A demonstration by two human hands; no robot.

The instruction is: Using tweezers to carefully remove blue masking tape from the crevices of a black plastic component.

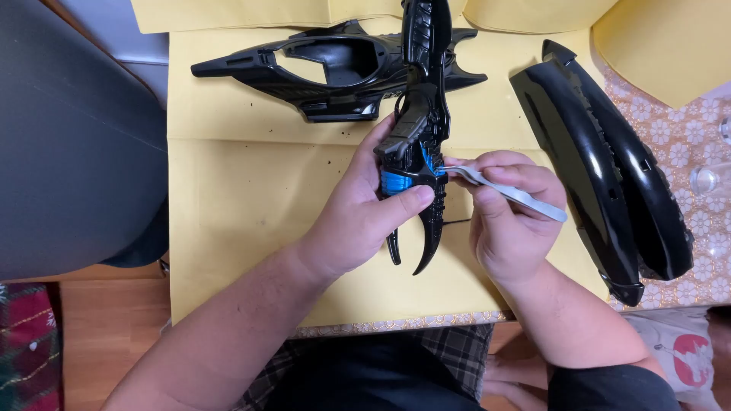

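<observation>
My left hand (358, 217) grips a long glossy black plastic model part (423, 99) with a claw-like curved tip near me and blue patches at its middle. It stands lengthwise over the yellow paper (236, 183). My right hand (512, 221) pinches silver tweezers (510, 192), whose tip touches the blue patch on the part's right side. Thumb and fingers of my left hand wrap around the part just below that patch.
A black hollow frame piece (320, 65) lies at the back of the paper. Two long black curved shells (601, 164) lie at the right, partly on a flowered tablecloth (689, 129). A dark chair back (68, 144) is at the left. Small clear items (704, 180) sit far right.
</observation>
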